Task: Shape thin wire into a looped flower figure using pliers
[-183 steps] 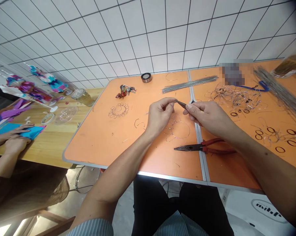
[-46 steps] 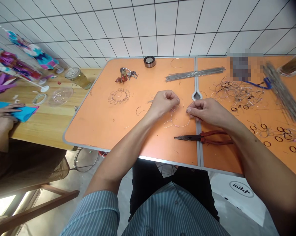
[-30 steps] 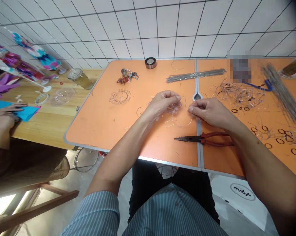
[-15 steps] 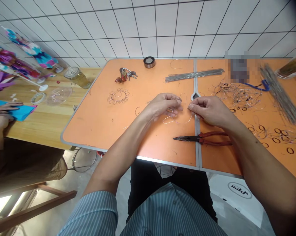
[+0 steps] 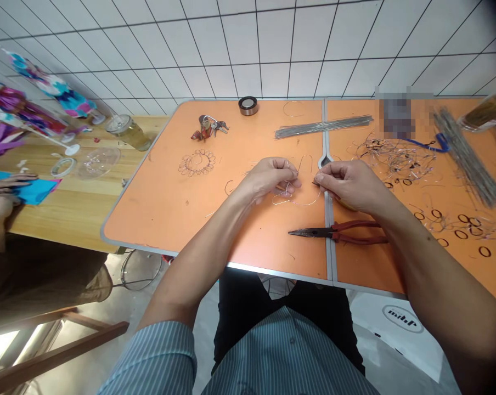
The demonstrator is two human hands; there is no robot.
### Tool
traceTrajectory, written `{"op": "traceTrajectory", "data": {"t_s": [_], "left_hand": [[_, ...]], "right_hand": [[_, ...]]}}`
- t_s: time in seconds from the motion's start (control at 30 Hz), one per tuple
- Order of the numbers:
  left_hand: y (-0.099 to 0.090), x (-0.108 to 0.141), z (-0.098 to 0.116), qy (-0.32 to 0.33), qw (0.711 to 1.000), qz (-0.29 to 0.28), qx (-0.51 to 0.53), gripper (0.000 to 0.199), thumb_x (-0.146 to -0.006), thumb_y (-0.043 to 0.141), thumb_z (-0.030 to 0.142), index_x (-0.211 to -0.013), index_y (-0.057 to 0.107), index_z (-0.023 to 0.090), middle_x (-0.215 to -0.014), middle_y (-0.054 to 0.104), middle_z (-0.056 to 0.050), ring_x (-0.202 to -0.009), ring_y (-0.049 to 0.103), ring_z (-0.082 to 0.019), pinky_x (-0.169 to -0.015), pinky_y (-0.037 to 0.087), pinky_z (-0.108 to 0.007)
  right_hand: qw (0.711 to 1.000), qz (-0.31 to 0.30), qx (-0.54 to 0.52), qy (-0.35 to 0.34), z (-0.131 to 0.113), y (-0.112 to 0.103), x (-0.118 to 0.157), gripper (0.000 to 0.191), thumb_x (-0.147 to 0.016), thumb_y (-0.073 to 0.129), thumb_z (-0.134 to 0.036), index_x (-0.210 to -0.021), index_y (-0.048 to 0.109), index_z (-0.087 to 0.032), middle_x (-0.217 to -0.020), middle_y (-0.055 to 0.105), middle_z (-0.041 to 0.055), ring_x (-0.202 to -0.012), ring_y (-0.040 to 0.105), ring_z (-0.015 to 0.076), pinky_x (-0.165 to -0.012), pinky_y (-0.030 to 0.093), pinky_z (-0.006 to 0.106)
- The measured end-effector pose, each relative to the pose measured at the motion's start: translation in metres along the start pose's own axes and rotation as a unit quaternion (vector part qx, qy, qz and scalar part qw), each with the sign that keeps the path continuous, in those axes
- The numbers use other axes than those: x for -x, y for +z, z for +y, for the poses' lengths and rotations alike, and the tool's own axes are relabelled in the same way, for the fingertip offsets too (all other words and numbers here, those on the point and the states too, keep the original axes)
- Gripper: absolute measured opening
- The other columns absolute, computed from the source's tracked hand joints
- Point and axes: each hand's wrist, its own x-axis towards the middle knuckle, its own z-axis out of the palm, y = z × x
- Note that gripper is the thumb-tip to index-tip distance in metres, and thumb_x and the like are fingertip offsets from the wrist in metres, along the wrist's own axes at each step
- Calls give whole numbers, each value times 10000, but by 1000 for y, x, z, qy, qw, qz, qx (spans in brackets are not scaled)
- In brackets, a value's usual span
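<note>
**A:** I'm live on the head feed: an orange folding table (image 5: 149, 219) with a person working at the middle of it. How far along does this look from your end?

**B:** From here, I'd call it part-way. A wire rosette (image 5: 197, 163) lies on the left of the table, looking finished. Further right I've got a bundle of straight wires (image 5: 324, 127), a tangle of wire scraps (image 5: 396, 159) and scattered black rings (image 5: 462, 233), so plenty of material looks unused.

**A:** And the hands?

**B:** Both are close together above the tabletop, with the needle-nose pliers (image 5: 326, 232) lying untouched just below them. The left hand (image 5: 268, 178) is curled, pinching the wire loop (image 5: 303, 200). The right hand (image 5: 350, 184) has its thumb and forefinger pressed together beside it, but I can't tell if they're on the wire.

**A:** The loop?

**B:** It's at the left hand's fingertips, thin and loose-ended, and I'd judge it unfinished.
</note>
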Motion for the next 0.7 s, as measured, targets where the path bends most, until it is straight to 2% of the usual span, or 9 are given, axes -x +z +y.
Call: {"op": "traceTrajectory", "data": {"t_s": [0.23,0.4,0.57,0.7], "left_hand": [[-1,0,1,4,1000,1,-10,11,-896,740,145,-894,730,148,-824,822,-63,-608,709,-106,-622,565,-233],[-2,-1,1,9,1000,9,3,63,-874,756,197,-920,732,161,-816,822,-62,-632,734,-132,-638,587,-256],[-2,-2,2,1,1000,14,5,44,-841,736,181,-877,720,164,-816,823,-71,-620,730,-134,-636,581,-259],[-4,-1,2,6,1000,9,0,45,-880,740,206,-883,724,164,-836,827,-72,-647,739,-132,-657,595,-262]], "right_hand": [[1000,-3,17,-7,3,0,-1,219,-968,736,-353,-796,772,-224,-689,688,12,-643,568,168,-622,396,330],[1000,-2,9,0,3,0,0,216,-971,740,-345,-792,758,-225,-676,671,7,-635,568,165,-626,398,327],[1000,6,14,18,-2,0,2,208,-968,760,-331,-789,745,-225,-635,627,-5,-595,526,160,-609,378,330],[1000,6,14,18,-4,0,2,215,-974,754,-325,-783,740,-226,-640,626,-7,-596,525,159,-616,386,330]]}}
